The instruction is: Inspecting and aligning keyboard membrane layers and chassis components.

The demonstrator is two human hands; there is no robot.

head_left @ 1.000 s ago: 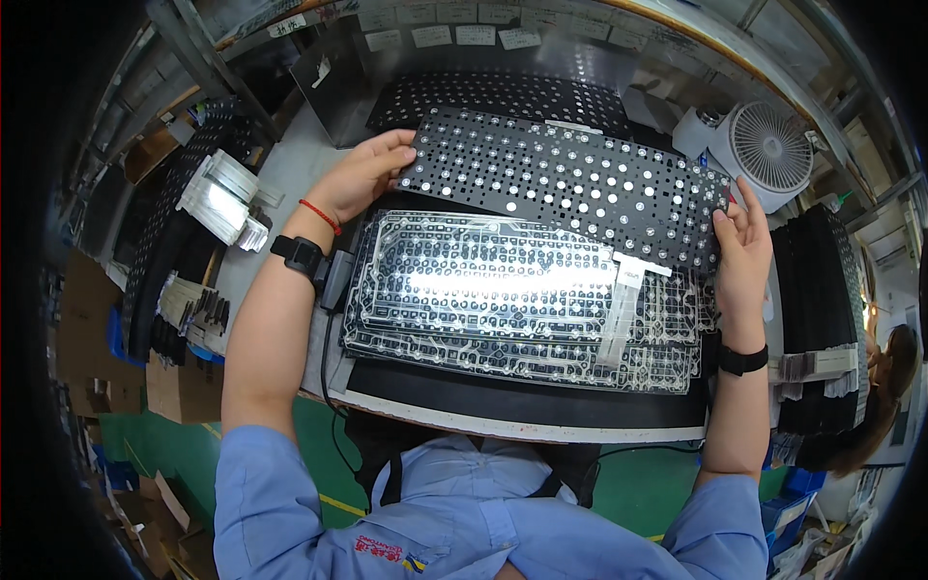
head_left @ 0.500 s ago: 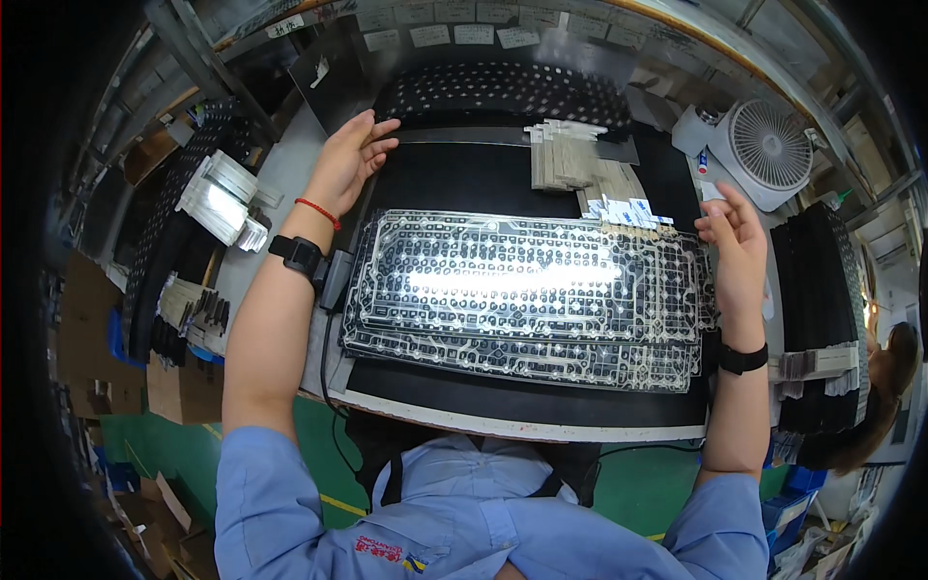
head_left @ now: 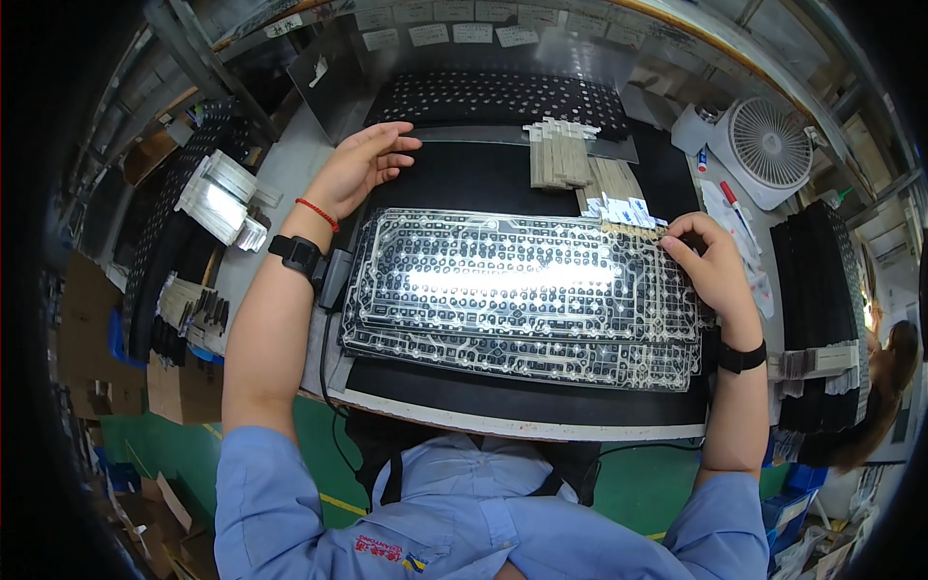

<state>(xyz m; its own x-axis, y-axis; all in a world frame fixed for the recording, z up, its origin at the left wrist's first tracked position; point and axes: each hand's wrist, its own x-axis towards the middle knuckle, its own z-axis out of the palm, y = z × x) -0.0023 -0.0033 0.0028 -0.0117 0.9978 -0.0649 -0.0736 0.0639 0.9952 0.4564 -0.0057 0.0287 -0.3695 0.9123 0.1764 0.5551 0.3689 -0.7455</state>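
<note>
A stack of clear keyboard membranes [head_left: 503,280] with printed silvery traces lies slightly fanned on the black work mat [head_left: 454,174]. At its far right edge my right hand [head_left: 717,266] has thumb and forefinger pinched together on the top membrane's rim; the exact grip is small in view. Past the far left corner my left hand [head_left: 362,169] hovers over the mat, fingers loosely stretched and nothing in them. Flat pale tails [head_left: 614,184] with white and blue tabs run away from the stack's far right side. Beyond them lies a bundle of similar pale strips [head_left: 559,159].
A white fan [head_left: 768,143] stands at the far right, near a red marker [head_left: 737,201]. Black sheet stacks [head_left: 817,300] flank the right side. More pale strips [head_left: 222,198] lie at the left. A perforated black sheet [head_left: 498,97] stands along the back.
My right hand has moved left from beside the stack, and its fingers have closed at the membrane's far right edge. The left hand has shifted slightly right. The red marker has come into sight.
</note>
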